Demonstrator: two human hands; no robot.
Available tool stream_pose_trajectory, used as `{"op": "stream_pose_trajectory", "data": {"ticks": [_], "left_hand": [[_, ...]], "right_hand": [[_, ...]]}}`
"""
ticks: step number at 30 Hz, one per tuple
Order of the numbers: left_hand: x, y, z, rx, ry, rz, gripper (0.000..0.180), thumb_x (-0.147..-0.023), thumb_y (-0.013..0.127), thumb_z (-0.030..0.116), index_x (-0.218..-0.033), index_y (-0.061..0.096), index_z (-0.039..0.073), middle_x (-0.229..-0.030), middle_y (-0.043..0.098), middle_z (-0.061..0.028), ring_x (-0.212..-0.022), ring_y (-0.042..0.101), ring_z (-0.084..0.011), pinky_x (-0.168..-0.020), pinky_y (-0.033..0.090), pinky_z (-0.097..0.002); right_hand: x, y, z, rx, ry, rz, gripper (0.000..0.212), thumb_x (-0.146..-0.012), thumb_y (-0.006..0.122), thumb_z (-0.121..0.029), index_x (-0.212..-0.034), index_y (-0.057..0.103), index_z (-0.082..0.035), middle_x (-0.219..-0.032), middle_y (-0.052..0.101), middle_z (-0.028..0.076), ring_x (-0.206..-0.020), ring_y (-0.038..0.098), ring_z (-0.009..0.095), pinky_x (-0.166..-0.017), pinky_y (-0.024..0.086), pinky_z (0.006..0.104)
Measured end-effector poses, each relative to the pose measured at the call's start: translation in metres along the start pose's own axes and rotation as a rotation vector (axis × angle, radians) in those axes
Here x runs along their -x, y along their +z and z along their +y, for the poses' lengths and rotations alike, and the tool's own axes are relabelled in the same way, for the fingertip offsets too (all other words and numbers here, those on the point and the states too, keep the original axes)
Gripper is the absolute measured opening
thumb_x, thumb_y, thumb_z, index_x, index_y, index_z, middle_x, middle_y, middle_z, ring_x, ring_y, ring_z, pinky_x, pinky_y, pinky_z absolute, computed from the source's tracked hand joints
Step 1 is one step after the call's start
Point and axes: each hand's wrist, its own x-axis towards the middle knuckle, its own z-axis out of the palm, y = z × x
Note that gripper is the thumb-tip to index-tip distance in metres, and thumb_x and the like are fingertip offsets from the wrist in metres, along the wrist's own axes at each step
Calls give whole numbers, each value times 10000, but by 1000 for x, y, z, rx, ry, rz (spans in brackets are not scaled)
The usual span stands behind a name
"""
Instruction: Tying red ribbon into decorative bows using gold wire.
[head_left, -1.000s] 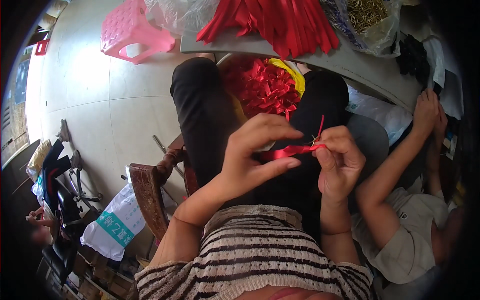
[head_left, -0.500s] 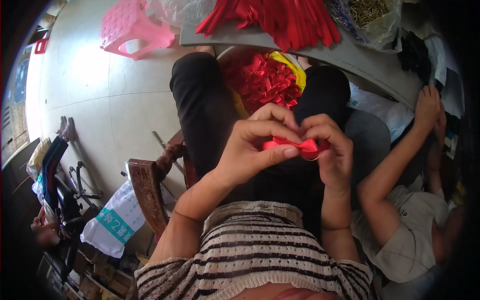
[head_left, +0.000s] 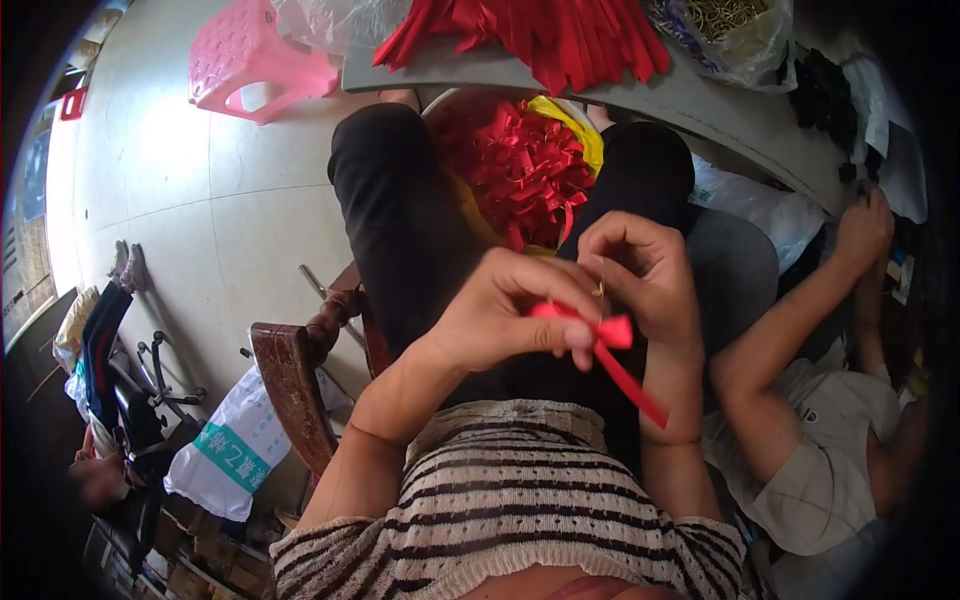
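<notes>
A red ribbon bow [head_left: 616, 331] is pinched between the thumb and fingers of my left hand [head_left: 500, 308], above my lap. One ribbon tail hangs from it toward my right wrist. My right hand [head_left: 652, 278] is just beside it, its thumb and index finger pinched on a thin gold-coloured tie [head_left: 600, 291] at the bow's upper side. Whether the tie is wire or cord is too small to tell. Between my knees, many red ribbon bows [head_left: 525, 165] fill a round container lined with a yellow bag [head_left: 592, 140].
Red ribbon strips [head_left: 530, 35] hang over the edge of the grey table [head_left: 480, 75]. A clear bag of gold-coloured ties [head_left: 725, 15] lies on its right. A pink stool [head_left: 245, 60] stands at far left, a wooden chair arm [head_left: 290, 390] near left. Another person's arm [head_left: 795, 330] works at right.
My right hand has shifted from gripping the bow's right end to the gold-coloured tie. The bow has turned and dropped slightly, and its tail now hangs down to the right.
</notes>
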Motion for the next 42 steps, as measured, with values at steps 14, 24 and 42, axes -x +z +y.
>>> {"op": "stream_pose_trajectory", "data": {"ticks": [14, 24, 42], "left_hand": [[-9, 4, 8, -498, 220, 458, 105, -759, 719, 36, -825, 656, -17, -781, 616, -60, -693, 560, -81, -588, 429, -198], [-6, 0, 28, -597, 94, 325, 96, -808, 676, 58, -821, 661, -36, -718, 605, -48, -655, 556, -77, -553, 427, -193], [-15, 7, 20, -1294, 558, 346, 174, -664, 748, 0, -805, 648, 25, -699, 580, -79, -629, 579, -219, -548, 456, -267]], "right_hand": [[6, 1, -17, 22, -219, 70, 162, -764, 710, -60, -771, 568, 17, -780, 578, 51, -731, 532, 98, -670, 420, 205], [5, -11, -21, 0, -104, -14, 128, -794, 678, -59, -747, 616, 42, -725, 625, 79, -659, 565, 109, -612, 431, 216], [15, 19, -17, -288, -55, 187, 114, -824, 653, -49, -782, 569, 15, -730, 581, 24, -682, 527, 58, -606, 413, 184]]}}
